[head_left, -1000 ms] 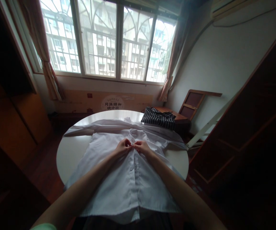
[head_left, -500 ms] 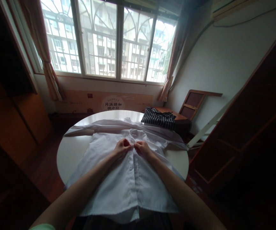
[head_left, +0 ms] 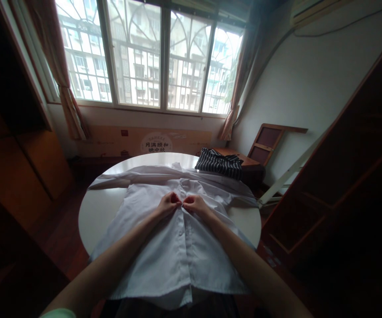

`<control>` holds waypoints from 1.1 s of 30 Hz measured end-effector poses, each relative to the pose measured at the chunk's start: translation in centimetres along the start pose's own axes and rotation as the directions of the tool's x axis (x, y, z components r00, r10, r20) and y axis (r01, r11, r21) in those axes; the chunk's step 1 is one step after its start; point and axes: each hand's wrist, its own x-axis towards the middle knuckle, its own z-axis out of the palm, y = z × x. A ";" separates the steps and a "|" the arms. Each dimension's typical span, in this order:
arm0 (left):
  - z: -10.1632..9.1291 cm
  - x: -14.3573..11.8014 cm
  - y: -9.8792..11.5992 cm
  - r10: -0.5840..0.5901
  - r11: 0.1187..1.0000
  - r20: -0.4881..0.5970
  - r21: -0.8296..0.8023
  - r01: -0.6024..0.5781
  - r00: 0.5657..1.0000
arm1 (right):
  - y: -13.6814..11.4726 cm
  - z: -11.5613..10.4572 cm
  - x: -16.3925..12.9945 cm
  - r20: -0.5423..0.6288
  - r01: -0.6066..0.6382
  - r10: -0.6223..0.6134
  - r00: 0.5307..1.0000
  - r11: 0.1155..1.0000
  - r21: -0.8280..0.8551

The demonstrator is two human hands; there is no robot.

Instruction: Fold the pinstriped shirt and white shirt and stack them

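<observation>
A white button-up shirt (head_left: pixel 157 265) lies spread over a round white table, its hem toward me and its sleeves stretched across the far side. My left hand (head_left: pixel 169 203) pinches the front placket near the middle of the shirt. Right beside it, my right hand (head_left: pixel 194 205) pinches the other edge of the placket, fingertips almost meeting those of the left. The button between the fingers is hidden. Lower down the placket a small button (head_left: pixel 180 233) shows.
The round white table (head_left: pixel 93 216) stands below a barred window. A folded black-and-white striped garment (head_left: pixel 219 163) lies at its far right edge. Behind that are a wooden cabinet (head_left: pixel 243 158) and a leaning wooden frame (head_left: pixel 266 141). Dark wooden furniture (head_left: pixel 310 212) rises at the right.
My right hand has shifted slightly left, so its fingertips sit closer to my left hand's at the placket. The shirt lies almost as before.
</observation>
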 end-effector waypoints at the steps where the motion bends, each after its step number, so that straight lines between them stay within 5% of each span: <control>1: -0.1 0.0 -0.1 0.007 1.000 0.009 -0.002 -0.007 1.000 | -0.1 0.0 -0.1 -0.019 0.032 -0.034 0.999 0.998 -0.062; 5: -0.6 0.2 -0.2 0.049 0.999 0.097 -0.014 -0.048 0.994 | -0.3 0.0 -0.2 -0.041 0.124 -0.141 0.989 0.953 -0.278; 9: -0.9 0.2 0.2 0.080 0.997 0.174 -0.024 -0.077 0.981 | -0.4 0.0 0.0 0.009 0.110 -0.114 0.993 0.930 -0.350; 17: -0.7 -0.6 1.0 0.273 0.912 0.190 0.260 -0.316 0.943 | 0.3 -0.4 0.7 0.112 0.065 -0.037 0.993 0.964 -0.258; 23: -0.8 -1.1 1.4 0.293 0.781 0.184 0.519 -0.346 0.938 | 0.6 -0.6 0.7 0.159 0.043 -0.015 0.987 0.984 -0.173; 33: -0.5 -1.1 1.6 0.322 0.757 0.187 0.538 -0.372 0.928 | 0.6 -0.4 0.6 0.123 0.004 0.011 0.992 0.993 -0.120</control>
